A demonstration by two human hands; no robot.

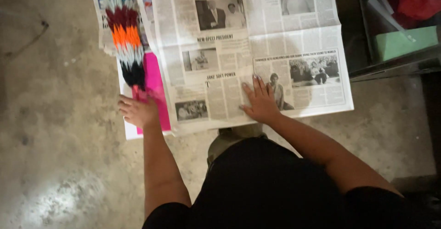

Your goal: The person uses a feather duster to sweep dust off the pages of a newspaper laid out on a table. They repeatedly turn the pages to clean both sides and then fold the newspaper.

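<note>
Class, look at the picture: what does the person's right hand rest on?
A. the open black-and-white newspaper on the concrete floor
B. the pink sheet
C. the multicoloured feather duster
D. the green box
A: the right hand lies flat, fingers spread, on the open black-and-white newspaper, while the left hand grips the multicoloured feather duster.

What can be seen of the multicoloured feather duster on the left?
The feather duster lies lengthwise on the floor, head pointing away from the person. Its fluffy head shows bands of teal, white, dark red, orange, pale grey and black, slightly blurred. The left hand grips its near end, hiding the handle. It rests over a pink sheet and the left edge of the spread newspaper.
</note>
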